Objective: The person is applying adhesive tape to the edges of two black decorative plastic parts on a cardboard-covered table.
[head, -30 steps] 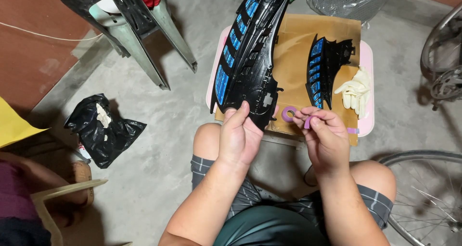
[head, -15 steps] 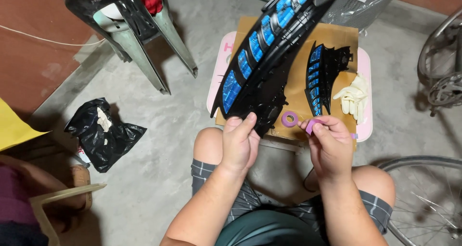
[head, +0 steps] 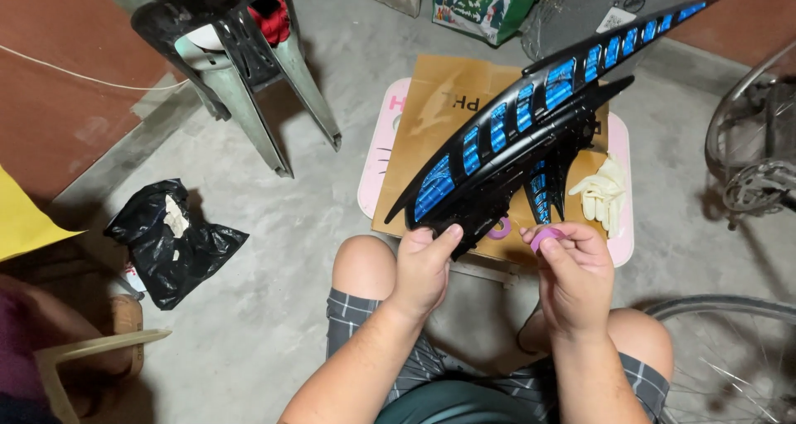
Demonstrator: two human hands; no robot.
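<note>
My left hand (head: 424, 266) grips the lower end of a long black plastic panel (head: 531, 130) with blue inserts, holding it tilted up toward the upper right over a low pink table. My right hand (head: 574, 268) pinches a small purple piece (head: 546, 237) just right of the panel's lower end. A purple tape ring (head: 500, 229) lies on the brown cardboard (head: 439, 109) that covers the table, partly hidden by the panel. A second, smaller black and blue panel (head: 541, 196) rests on the cardboard behind the big one.
A pair of pale gloves (head: 601, 193) lies at the pink table's (head: 375, 155) right side. A green-grey plastic stool (head: 240, 59) stands at upper left, a crumpled black bag (head: 170, 237) on the concrete floor at left, bicycle wheels (head: 746, 142) at right.
The long panel has swung from nearly upright to slanting toward the upper right. My right hand stays close to its lower end with the purple piece.
</note>
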